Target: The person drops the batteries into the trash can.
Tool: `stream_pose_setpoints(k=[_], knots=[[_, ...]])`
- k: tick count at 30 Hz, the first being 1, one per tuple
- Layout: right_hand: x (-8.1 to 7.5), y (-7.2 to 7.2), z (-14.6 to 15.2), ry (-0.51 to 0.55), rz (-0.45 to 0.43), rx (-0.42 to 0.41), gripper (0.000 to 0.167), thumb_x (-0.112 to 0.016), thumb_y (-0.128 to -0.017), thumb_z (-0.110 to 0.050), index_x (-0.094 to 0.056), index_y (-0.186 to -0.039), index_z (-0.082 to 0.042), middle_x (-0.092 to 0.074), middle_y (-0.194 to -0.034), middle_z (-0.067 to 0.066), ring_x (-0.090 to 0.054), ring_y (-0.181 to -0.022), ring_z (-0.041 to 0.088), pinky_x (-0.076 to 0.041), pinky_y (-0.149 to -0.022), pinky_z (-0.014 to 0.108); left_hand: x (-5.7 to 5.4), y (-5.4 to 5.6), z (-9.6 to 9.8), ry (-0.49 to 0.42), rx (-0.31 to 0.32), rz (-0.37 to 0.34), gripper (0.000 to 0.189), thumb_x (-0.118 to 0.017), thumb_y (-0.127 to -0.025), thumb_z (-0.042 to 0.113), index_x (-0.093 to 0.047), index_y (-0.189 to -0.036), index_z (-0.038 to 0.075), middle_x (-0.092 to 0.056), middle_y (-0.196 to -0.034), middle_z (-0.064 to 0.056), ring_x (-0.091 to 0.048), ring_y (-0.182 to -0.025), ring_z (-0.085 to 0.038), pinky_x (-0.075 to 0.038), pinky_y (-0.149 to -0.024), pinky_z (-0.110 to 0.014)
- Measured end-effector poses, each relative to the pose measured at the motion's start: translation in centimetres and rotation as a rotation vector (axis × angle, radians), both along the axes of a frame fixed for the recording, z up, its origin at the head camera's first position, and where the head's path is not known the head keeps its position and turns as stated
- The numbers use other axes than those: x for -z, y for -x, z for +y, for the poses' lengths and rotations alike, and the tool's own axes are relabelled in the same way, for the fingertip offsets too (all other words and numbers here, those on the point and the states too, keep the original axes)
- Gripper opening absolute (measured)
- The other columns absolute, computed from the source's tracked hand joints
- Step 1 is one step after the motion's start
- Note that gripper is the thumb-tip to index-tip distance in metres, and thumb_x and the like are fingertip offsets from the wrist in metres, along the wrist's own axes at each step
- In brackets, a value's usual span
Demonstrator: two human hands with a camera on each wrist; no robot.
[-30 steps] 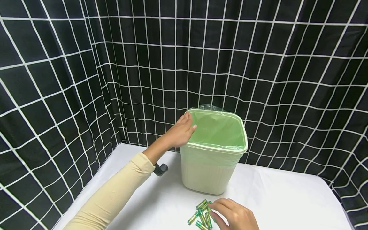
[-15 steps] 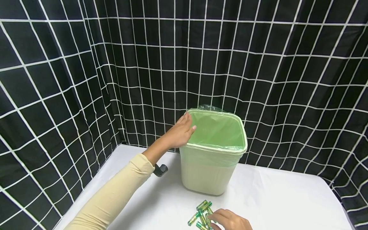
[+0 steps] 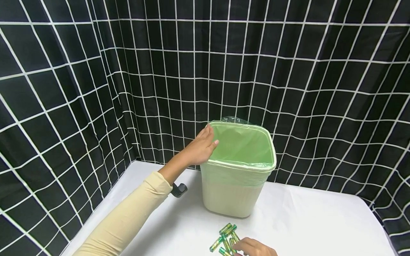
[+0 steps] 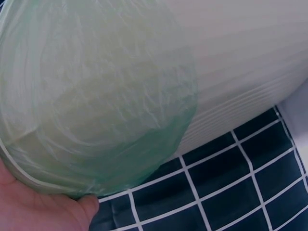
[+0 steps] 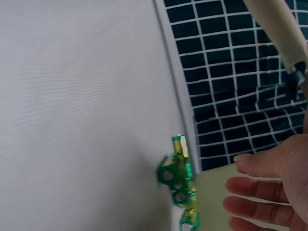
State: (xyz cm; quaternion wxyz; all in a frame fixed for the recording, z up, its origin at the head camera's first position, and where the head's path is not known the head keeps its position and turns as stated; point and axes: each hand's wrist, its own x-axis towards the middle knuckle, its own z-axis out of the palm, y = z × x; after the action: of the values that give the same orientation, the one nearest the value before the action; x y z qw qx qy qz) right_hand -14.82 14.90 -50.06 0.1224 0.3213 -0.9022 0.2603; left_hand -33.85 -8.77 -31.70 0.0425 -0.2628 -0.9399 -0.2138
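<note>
A pale green trash bin [image 3: 230,199] stands on the white table, lined with a thin green plastic bag [image 4: 120,96] folded over its rim. My left hand [image 3: 200,145] holds the left side of the rim, with the thumb over the inner side. Close in front of the bin lies a loose pile of several green-and-gold batteries [image 3: 226,238]. My right hand [image 3: 254,248] is beside this pile, its fingertips overlapping the batteries in the head view. In the right wrist view, that hand's fingers [image 5: 252,186] are spread and hold nothing.
Black curtains [image 3: 237,64] with a white grid hang behind the table and at both sides. The white tabletop [image 3: 307,220] extends right of the bin. A dark wrist device [image 3: 179,190] shows under the left sleeve [image 3: 128,213].
My right hand has moved down and slightly left, lower beside the batteries. The left hand stays on the bin's rim, and the bin has not moved.
</note>
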Motion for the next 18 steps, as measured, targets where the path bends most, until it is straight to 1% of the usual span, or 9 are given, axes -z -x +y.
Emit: stream_pose_setpoints(k=[2, 5, 7, 10, 12, 15, 18], knots=[[0.4, 0.1, 0.1, 0.000, -0.039, -0.023, 0.016, -0.076, -0.092, -0.032, -0.076, -0.094, -0.016, -0.067, -0.087, -0.015, -0.053, -0.073, -0.011, -0.049, -0.056, 0.016, 0.0, 0.0, 0.0, 0.000, 0.001, -0.001, 0.065, -0.024, -0.112, 0.035, -0.009, -0.158, -0.009, 0.002, -0.168, -0.022, 0.005, -0.156, -0.027, -0.004, -0.126, -0.039], [1.1, 0.4, 0.3, -0.011, -0.056, -0.050, 0.027, -0.076, -0.091, -0.043, -0.075, -0.095, -0.016, -0.067, -0.088, -0.014, -0.053, -0.073, -0.011, -0.049, -0.056, 0.016, 0.1, -0.1, 0.0, 0.002, 0.001, 0.000, 0.065, -0.024, -0.112, 0.035, -0.009, -0.158, -0.009, 0.003, -0.168, -0.022, 0.006, -0.156, -0.028, -0.003, -0.126, -0.039], [1.4, 0.6, 0.4, -0.025, -0.084, -0.052, 0.024, -0.075, -0.092, -0.040, -0.075, -0.096, -0.016, -0.066, -0.088, -0.015, -0.053, -0.073, -0.011, -0.050, -0.056, 0.017, 0.1, -0.1, 0.0, 0.002, -0.001, 0.000, 0.065, -0.024, -0.112, 0.035, -0.009, -0.158, -0.009, 0.003, -0.168, -0.022, 0.006, -0.156, -0.028, -0.003, -0.126, -0.039], [1.6, 1.0, 0.6, -0.048, -0.129, -0.031, 0.011, -0.076, -0.091, -0.025, -0.076, -0.096, -0.015, -0.065, -0.086, -0.016, -0.054, -0.071, -0.010, -0.050, -0.056, 0.017, 0.1, 0.0, 0.0, 0.004, 0.001, 0.006, 0.065, -0.024, -0.112, 0.035, -0.010, -0.158, -0.009, 0.002, -0.168, -0.023, 0.005, -0.156, -0.028, -0.004, -0.126, -0.039], [1.7, 1.3, 0.8, -0.068, -0.164, -0.008, 0.007, -0.075, -0.091, -0.020, -0.076, -0.096, -0.015, -0.065, -0.085, -0.015, -0.055, -0.070, -0.010, -0.050, -0.056, 0.018, 0.1, 0.1, 0.1, 0.010, 0.003, 0.010, 0.065, -0.024, -0.112, 0.034, -0.010, -0.158, -0.009, 0.002, -0.168, -0.023, 0.005, -0.156, -0.028, -0.004, -0.126, -0.038], [2.0, 1.6, 1.2, -0.088, -0.191, 0.016, 0.007, -0.075, -0.092, -0.020, -0.075, -0.096, -0.015, -0.064, -0.085, -0.014, -0.058, -0.070, -0.007, -0.051, -0.057, 0.020, 0.0, 0.1, 0.2, 0.013, 0.001, 0.013, 0.065, -0.024, -0.112, 0.035, -0.010, -0.158, -0.009, 0.002, -0.168, -0.022, 0.005, -0.156, -0.028, -0.003, -0.126, -0.037], [2.4, 1.7, 1.5, -0.088, -0.190, 0.029, 0.008, -0.075, -0.091, -0.022, -0.075, -0.096, -0.015, -0.064, -0.086, -0.013, -0.058, -0.070, -0.007, -0.051, -0.057, 0.020, 0.1, 0.1, 0.2, 0.014, -0.004, 0.010, 0.065, -0.024, -0.112, 0.036, -0.010, -0.158, -0.009, 0.003, -0.168, -0.022, 0.005, -0.156, -0.028, -0.002, -0.126, -0.037]])
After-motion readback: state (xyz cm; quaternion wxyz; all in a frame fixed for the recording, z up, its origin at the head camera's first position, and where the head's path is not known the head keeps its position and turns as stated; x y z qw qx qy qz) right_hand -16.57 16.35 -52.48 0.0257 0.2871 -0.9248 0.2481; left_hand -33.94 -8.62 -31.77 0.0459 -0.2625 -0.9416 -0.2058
